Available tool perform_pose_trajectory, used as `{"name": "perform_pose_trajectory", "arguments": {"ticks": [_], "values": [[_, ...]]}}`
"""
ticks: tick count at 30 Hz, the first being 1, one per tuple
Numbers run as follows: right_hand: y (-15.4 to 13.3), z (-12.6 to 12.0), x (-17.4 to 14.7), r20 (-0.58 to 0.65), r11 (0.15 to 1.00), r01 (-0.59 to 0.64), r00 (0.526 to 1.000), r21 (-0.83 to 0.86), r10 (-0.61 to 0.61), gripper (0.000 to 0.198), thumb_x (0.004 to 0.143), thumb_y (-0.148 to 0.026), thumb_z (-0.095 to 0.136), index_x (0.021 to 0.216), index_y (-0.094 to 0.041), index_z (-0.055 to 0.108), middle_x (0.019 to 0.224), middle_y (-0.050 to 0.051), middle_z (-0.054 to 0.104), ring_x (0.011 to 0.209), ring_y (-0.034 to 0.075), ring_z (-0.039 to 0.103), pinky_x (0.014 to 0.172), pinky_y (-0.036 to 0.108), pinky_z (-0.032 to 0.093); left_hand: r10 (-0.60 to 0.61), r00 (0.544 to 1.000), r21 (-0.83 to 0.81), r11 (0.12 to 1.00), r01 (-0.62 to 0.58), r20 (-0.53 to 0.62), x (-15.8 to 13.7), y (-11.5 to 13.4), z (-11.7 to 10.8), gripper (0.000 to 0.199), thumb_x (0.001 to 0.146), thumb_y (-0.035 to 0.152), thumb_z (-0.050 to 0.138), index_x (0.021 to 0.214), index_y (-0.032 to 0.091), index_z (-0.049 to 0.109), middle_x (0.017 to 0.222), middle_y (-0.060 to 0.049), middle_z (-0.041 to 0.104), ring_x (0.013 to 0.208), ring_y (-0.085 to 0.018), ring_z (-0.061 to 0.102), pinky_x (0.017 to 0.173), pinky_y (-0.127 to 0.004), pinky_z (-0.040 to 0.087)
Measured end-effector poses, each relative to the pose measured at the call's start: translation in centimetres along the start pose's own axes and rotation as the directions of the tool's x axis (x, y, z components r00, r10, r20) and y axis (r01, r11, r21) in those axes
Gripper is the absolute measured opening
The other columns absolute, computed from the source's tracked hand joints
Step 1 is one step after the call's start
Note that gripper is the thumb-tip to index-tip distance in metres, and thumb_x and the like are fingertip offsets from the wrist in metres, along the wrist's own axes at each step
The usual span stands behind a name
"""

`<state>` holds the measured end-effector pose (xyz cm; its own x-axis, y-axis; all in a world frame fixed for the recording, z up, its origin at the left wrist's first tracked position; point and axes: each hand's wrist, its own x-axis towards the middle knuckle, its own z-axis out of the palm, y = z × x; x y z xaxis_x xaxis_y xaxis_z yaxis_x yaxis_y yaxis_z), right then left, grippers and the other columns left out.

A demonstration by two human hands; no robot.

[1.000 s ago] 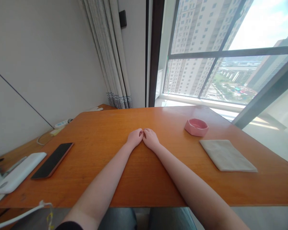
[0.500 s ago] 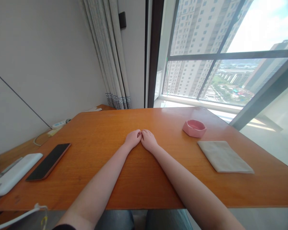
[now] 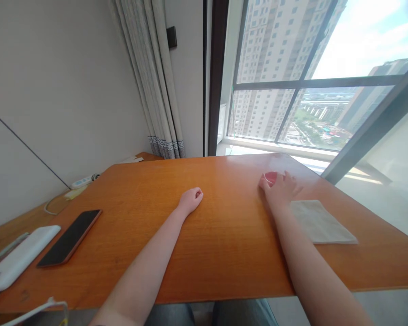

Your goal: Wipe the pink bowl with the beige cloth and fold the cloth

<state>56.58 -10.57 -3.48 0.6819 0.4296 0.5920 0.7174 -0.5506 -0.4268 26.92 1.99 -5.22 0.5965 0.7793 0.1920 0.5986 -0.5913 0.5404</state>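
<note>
Holding the right hand over the pink bowl, toward the far right of the table, just beyond the folded cloth. Seems early: at the bowl, with no lift visible yet and probably most handling left. Stretched forward and outward on that side, with fingers spread wide and blurred; cannot tell whether touching. Resting the left hand mid-table, curled into a loose fist.

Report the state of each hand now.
Left hand: closed, nothing visible in it.
Right hand: open, fingers spread at the pink bowl; firm grip cannot be told.
</note>
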Motion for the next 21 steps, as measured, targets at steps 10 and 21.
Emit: {"name": "perform_pose_trajectory", "arguments": {"ticks": [10,21], "values": [[2.5,0.8,1.1,0.225,0.990,0.134,0.967,-0.054,-0.118,0.040,0.078,-0.052,0.051,0.077,-0.014,0.063,0.086,0.013,0.057,0.095,0.030,0.047,0.093,0.046,0.031,0.024,1.000,0.024,0.999,-0.024,-0.016,-0.1,0.5,0.2,0.020,0.085,0.029,0.043,0.085,0.019,0.061,0.076,-0.002,0.063,0.069,-0.016,0.057,0.064,-0.028,0.042],[-9.2,-1.5,-6.3,0.288,0.701,0.413,0.702,0.581,-0.652,0.024,0.075,-0.040,0.064,0.063,-0.022,0.053,0.074,0.003,0.057,0.082,0.022,0.052,0.096,0.047,0.037,0.538,0.843,0.205,0.826,-0.525,-0.013,-2.1,5.9,-1.3,0.053,0.077,0.039,0.064,0.125,0.021,0.048,0.135,-0.013,0.046,0.130,-0.028,0.036,0.107,-0.047,0.029]]}}
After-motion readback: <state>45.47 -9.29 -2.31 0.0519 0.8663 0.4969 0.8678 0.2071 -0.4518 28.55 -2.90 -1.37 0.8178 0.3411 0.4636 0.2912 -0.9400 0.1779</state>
